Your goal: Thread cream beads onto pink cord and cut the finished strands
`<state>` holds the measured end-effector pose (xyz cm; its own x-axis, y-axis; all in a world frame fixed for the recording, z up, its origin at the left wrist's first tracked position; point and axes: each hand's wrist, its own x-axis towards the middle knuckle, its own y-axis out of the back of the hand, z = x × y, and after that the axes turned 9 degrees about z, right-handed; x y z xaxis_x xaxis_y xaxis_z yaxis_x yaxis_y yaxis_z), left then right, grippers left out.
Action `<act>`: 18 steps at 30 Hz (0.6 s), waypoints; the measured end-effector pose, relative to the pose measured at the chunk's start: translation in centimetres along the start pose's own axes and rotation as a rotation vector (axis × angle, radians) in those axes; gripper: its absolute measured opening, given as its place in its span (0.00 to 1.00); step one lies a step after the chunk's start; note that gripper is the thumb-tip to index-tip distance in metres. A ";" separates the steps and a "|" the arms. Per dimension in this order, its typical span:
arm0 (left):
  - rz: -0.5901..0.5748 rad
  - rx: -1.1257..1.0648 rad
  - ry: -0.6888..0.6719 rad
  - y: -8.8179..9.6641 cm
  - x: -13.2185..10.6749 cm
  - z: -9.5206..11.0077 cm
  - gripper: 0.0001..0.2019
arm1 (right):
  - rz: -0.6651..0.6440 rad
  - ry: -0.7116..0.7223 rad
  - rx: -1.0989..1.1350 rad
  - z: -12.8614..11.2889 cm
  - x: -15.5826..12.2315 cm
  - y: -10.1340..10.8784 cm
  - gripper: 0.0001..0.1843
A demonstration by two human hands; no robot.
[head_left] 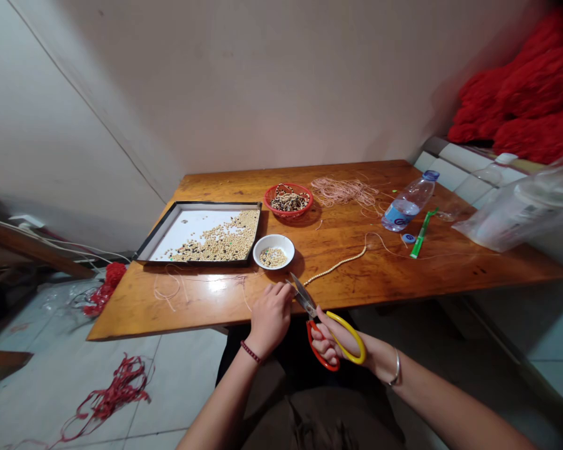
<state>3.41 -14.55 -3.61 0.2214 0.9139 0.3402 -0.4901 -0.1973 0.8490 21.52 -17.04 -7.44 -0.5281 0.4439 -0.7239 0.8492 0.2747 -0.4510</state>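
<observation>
The right hand (328,340) clenches red-and-yellow-handled steel scissors (304,297), blades just beside the left hand (271,319), whose curled fingers may hold something; I cannot tell. A strand of pale round beads (335,265) lies nearby on the orange wooden surface (206,306).

Warm, even indoor light, soft shadows (edges bow wide-angle).

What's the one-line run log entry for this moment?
right hand: holding scissors | left hand: beside blades | bead string: lying on table
</observation>
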 end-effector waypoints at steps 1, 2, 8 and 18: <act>0.001 -0.009 0.000 0.0 0.0 0.0 0.09 | -0.002 -0.005 0.005 0.0 0.0 0.0 0.33; 0.002 -0.018 -0.001 0.1 0.0 -0.1 0.09 | -0.004 -0.013 0.011 0.0 0.1 0.0 0.33; 0.009 -0.138 0.017 0.6 0.1 -0.2 0.11 | -0.010 -0.029 0.016 0.2 0.4 0.2 0.33; 0.177 -0.584 0.238 1.3 0.3 -0.9 0.10 | -0.137 0.095 0.000 0.8 -0.3 0.3 0.37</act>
<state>2.05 -14.21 -2.82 -0.0649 0.9520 0.2991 -0.8941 -0.1886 0.4062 21.91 -17.77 -7.78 -0.6363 0.4813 -0.6028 0.7693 0.3379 -0.5422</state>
